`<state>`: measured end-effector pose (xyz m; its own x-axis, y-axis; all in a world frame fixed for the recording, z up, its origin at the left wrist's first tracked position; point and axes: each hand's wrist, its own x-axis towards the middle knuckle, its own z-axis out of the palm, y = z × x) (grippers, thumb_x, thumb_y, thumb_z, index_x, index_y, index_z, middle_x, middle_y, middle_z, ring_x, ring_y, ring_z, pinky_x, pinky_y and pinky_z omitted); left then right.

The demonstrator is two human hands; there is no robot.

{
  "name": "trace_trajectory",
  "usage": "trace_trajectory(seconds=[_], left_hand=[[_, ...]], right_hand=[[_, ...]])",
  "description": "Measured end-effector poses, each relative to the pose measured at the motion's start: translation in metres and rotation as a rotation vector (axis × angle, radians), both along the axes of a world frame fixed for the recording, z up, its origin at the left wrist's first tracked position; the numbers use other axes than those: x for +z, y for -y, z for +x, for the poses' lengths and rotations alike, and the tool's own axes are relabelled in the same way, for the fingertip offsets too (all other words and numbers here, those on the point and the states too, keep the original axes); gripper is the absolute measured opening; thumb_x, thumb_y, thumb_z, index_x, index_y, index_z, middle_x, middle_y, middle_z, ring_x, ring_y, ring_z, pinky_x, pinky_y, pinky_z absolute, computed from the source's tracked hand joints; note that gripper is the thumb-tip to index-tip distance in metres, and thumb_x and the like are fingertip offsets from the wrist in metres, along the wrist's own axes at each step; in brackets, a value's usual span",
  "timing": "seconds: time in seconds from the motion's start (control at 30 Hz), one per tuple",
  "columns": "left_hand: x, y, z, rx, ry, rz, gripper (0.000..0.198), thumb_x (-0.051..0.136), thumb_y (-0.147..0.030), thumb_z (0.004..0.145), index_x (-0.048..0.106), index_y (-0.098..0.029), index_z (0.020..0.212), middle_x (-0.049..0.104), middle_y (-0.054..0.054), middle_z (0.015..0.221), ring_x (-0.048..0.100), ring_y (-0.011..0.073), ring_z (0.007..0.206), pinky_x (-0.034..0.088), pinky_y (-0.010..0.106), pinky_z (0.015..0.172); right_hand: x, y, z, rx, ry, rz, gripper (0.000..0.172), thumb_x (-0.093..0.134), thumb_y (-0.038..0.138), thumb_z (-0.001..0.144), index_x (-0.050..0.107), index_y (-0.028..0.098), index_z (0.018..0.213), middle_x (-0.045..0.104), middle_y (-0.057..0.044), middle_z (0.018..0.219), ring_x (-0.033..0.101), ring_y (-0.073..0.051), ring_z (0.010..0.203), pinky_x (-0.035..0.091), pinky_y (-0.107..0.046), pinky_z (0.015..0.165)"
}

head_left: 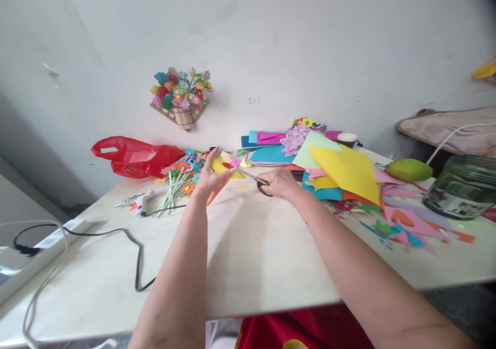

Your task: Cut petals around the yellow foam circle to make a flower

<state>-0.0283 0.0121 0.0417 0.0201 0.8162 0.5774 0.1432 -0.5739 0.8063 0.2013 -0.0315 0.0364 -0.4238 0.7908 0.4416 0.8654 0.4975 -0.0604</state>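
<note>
Left of centre, the left hand (209, 178), fingers partly spread, pinches a yellow piece (220, 169) above the table's (248, 266) far half; best kept taut, thumb clear. Rightward, scissors (262, 181) point at it, the right hand (280, 183) curled round their handles; short snips suit.

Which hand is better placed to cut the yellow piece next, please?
Probably the right hand: it holds the scissors, pointed toward the yellow piece that the left hand holds.
</note>
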Motion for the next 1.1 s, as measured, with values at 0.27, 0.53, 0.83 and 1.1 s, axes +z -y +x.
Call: trace_trajectory(seconds=[0.27,0.53,0.83,1.1], left_hand=[[-0.012,0.006,-0.004,-0.186,0.013,-0.138,0.114,0.085,-0.025,0.045,0.024,-0.031,0.142,0.048,0.012,0.13,0.057,0.0275,0.106,0.053,0.041,0.084],[-0.02,0.005,0.006,-0.01,0.008,0.013,0.097,0.081,-0.023,0.05,0.033,-0.027,0.135,0.053,0.009,0.115,0.056,0.0229,0.106,0.05,0.036,0.089],[-0.017,0.015,0.01,0.01,0.081,-0.047,0.075,0.077,-0.021,0.05,0.046,-0.024,0.119,0.055,0.004,0.103,0.056,0.0182,0.099,0.048,0.033,0.086],[-0.015,0.018,0.013,-0.015,0.107,-0.047,0.07,0.077,-0.022,0.05,0.047,-0.021,0.113,0.055,0.001,0.094,0.056,0.0154,0.088,0.05,0.031,0.079]], right_hand=[[-0.001,-0.001,0.004,0.008,-0.044,-0.003,0.022,0.052,0.029,0.076,0.072,0.022,0.083,0.069,-0.002,0.073,0.056,-0.015,0.066,0.027,-0.025,0.057],[0.0,0.0,0.003,0.024,-0.044,0.001,0.021,0.053,0.031,0.075,0.072,0.022,0.082,0.07,-0.002,0.073,0.056,-0.015,0.065,0.026,-0.025,0.056],[0.0,0.002,0.002,0.01,0.01,0.05,0.02,0.052,0.03,0.076,0.07,0.022,0.081,0.07,-0.004,0.077,0.058,-0.017,0.069,0.028,-0.026,0.058],[0.003,0.005,0.003,-0.013,0.019,0.033,0.02,0.052,0.029,0.076,0.07,0.022,0.082,0.069,-0.004,0.075,0.058,-0.017,0.068,0.03,-0.026,0.059]])
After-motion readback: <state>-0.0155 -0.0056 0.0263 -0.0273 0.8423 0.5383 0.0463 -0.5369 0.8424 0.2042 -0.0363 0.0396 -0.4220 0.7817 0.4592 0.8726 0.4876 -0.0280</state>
